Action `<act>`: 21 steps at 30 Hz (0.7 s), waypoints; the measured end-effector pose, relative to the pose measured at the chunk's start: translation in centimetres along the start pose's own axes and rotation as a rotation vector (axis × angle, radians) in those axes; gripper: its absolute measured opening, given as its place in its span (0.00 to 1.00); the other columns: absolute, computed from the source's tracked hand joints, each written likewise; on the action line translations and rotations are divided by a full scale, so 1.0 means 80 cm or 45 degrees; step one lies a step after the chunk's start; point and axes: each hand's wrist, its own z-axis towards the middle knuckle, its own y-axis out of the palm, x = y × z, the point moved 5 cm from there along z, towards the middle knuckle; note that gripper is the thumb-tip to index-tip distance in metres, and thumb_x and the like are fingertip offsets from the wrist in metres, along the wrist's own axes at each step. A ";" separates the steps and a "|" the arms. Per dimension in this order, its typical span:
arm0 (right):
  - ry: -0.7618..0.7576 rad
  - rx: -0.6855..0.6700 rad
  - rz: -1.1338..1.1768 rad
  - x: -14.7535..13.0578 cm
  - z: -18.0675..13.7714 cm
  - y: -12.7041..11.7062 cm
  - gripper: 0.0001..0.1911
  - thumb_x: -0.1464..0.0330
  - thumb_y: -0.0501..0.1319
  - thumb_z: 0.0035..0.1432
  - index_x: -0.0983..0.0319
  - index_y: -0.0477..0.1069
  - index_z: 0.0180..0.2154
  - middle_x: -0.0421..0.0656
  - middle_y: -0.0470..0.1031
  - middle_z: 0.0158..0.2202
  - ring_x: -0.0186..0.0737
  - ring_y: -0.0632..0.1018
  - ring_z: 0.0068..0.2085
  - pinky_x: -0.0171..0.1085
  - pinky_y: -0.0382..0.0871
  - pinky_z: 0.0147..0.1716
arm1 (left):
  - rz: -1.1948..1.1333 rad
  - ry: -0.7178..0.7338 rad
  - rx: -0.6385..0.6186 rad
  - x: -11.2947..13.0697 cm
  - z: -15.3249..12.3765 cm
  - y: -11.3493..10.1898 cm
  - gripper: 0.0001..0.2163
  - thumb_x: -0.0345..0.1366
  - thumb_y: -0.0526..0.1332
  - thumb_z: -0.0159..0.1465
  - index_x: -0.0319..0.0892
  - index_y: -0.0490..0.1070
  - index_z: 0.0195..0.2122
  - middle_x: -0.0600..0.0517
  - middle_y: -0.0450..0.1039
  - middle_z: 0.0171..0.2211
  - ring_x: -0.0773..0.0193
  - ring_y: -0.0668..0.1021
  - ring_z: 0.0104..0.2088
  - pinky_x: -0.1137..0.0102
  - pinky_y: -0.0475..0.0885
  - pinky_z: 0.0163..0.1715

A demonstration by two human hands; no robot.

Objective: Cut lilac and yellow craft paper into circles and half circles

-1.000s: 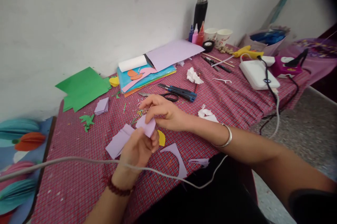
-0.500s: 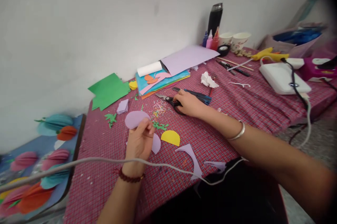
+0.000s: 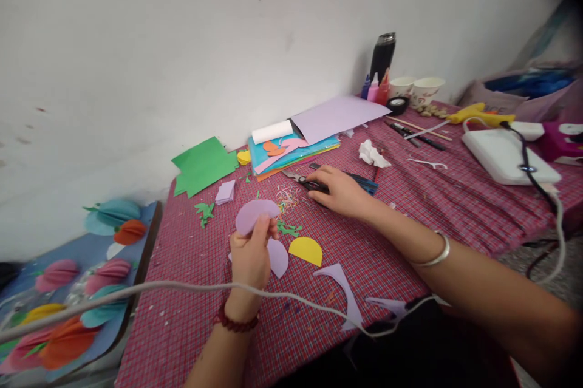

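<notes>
My left hand [image 3: 251,257] is closed on a lilac paper half-disc [image 3: 254,214] and holds it up above the red checked tablecloth [image 3: 191,291]. Another lilac half-disc [image 3: 278,257] lies just right of that hand, beside a yellow half-disc [image 3: 306,250]. My right hand [image 3: 339,190] reaches across the table and rests on the black-handled scissors [image 3: 304,181], its fingers curled over the handles. A blue utility knife [image 3: 362,181] lies just behind that hand.
Lilac offcuts [image 3: 342,291], green scraps [image 3: 203,212], green sheets [image 3: 200,163] and a coloured paper stack [image 3: 291,148] lie around. Bottles, cups, a yellow glue gun [image 3: 478,113] and a white box [image 3: 505,154] sit far right. A white cord [image 3: 136,291] crosses in front. Paper decorations [image 3: 68,315] lie left.
My right hand let go of the lilac piece and moved to the scissors. The left hand kept the piece and raised it. The view shifted left.
</notes>
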 end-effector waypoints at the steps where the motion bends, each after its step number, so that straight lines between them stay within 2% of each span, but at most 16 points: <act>1: -0.042 0.007 0.255 -0.013 -0.003 0.001 0.14 0.64 0.59 0.58 0.64 0.71 0.44 0.49 0.73 0.42 0.44 0.74 0.43 0.43 0.67 0.44 | 0.073 0.013 -0.017 -0.006 -0.003 0.000 0.09 0.39 0.70 0.51 0.38 0.76 0.25 0.52 0.74 0.21 0.69 0.73 0.22 0.74 0.68 0.22; 3: -0.075 -0.077 0.744 -0.036 -0.009 0.010 0.15 0.62 0.59 0.59 0.63 0.69 0.44 0.46 0.73 0.40 0.39 0.75 0.40 0.40 0.69 0.42 | 0.196 0.018 -0.085 -0.020 -0.009 0.002 0.09 0.40 0.69 0.53 0.38 0.76 0.25 0.52 0.74 0.21 0.69 0.73 0.21 0.73 0.68 0.23; 4: -0.110 -0.094 0.889 -0.047 -0.012 0.013 0.14 0.62 0.61 0.57 0.63 0.70 0.42 0.45 0.73 0.39 0.38 0.75 0.40 0.39 0.69 0.41 | 0.247 0.017 -0.127 -0.026 -0.011 0.003 0.09 0.40 0.68 0.54 0.38 0.76 0.25 0.52 0.74 0.21 0.68 0.73 0.22 0.73 0.68 0.23; 7: -0.183 -0.043 0.987 -0.064 -0.018 0.018 0.06 0.66 0.62 0.56 0.63 0.69 0.30 0.43 0.72 0.36 0.37 0.74 0.40 0.39 0.68 0.43 | 0.354 0.016 -0.206 -0.038 -0.012 0.004 0.09 0.41 0.68 0.54 0.39 0.77 0.26 0.52 0.73 0.21 0.67 0.73 0.23 0.71 0.69 0.26; 11: -0.255 -0.018 0.754 -0.068 -0.021 0.017 0.07 0.74 0.61 0.55 0.62 0.66 0.25 0.43 0.72 0.36 0.38 0.73 0.41 0.41 0.66 0.45 | 0.452 0.015 -0.282 -0.031 -0.001 0.006 0.10 0.37 0.71 0.49 0.41 0.77 0.31 0.52 0.77 0.27 0.65 0.75 0.28 0.72 0.70 0.30; 15: -0.361 -0.203 0.559 -0.065 -0.018 0.018 0.05 0.73 0.60 0.56 0.62 0.69 0.28 0.43 0.72 0.35 0.38 0.73 0.41 0.39 0.66 0.44 | 0.691 -0.057 -0.484 -0.023 0.007 0.012 0.07 0.35 0.71 0.48 0.39 0.75 0.22 0.55 0.70 0.18 0.71 0.68 0.20 0.76 0.62 0.19; 17: -0.313 -0.236 0.462 -0.048 -0.012 0.014 0.04 0.71 0.57 0.59 0.62 0.70 0.32 0.42 0.73 0.34 0.37 0.73 0.38 0.38 0.66 0.42 | 0.672 -0.135 -0.436 -0.024 0.010 0.007 0.08 0.36 0.71 0.48 0.39 0.73 0.22 0.56 0.67 0.16 0.72 0.66 0.17 0.77 0.58 0.16; 18: -0.237 -0.197 0.356 -0.034 -0.008 0.010 0.05 0.71 0.56 0.60 0.63 0.70 0.35 0.43 0.73 0.35 0.37 0.73 0.38 0.37 0.66 0.41 | 0.600 -0.166 -0.368 -0.024 0.012 0.004 0.09 0.36 0.71 0.47 0.39 0.73 0.22 0.57 0.68 0.17 0.72 0.66 0.16 0.77 0.58 0.15; 20: -0.071 -0.110 -0.007 -0.002 0.000 0.003 0.07 0.70 0.56 0.59 0.64 0.71 0.38 0.47 0.73 0.38 0.41 0.72 0.40 0.40 0.65 0.42 | 0.404 -0.201 -0.226 -0.023 0.015 -0.002 0.11 0.36 0.72 0.45 0.39 0.72 0.23 0.57 0.69 0.18 0.73 0.68 0.17 0.78 0.61 0.16; 21: -0.005 -0.141 -0.174 0.012 0.003 0.004 0.09 0.69 0.57 0.58 0.65 0.72 0.40 0.49 0.73 0.40 0.44 0.72 0.41 0.42 0.65 0.43 | 0.309 -0.207 -0.172 -0.023 0.017 -0.004 0.11 0.35 0.73 0.43 0.39 0.73 0.24 0.57 0.71 0.19 0.73 0.69 0.18 0.78 0.63 0.18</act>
